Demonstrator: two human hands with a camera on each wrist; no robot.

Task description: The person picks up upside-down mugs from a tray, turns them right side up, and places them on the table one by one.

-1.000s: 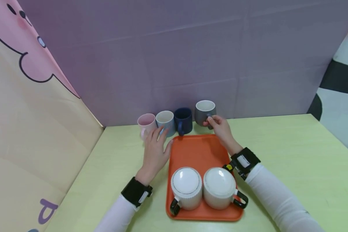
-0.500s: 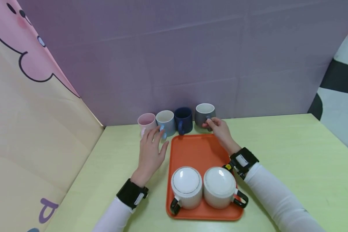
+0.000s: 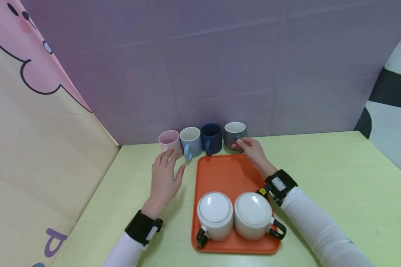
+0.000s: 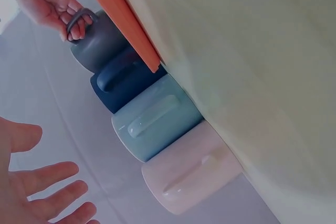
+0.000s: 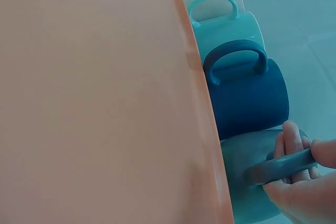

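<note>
Head view, working outward from the orange tray (image 3: 228, 174): our left hand (image 3: 163, 178) hovers beside it, fingers spread, holding nothing. Beyond its far edge our right hand (image 3: 250, 150) grips the grey mug (image 3: 234, 135) by its handle; we'd best keep that mug level, clear of the navy mug (image 3: 211, 138).

Left hand (image 4: 31, 192) cut off by edge.

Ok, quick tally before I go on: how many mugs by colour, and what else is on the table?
Pink mug: 1
Light blue mug: 1
Navy mug: 1
Grey mug: 1, its handle held by the right hand
White lidded cups with black handles: 2
Orange tray: 1
Total: 7 things
</note>
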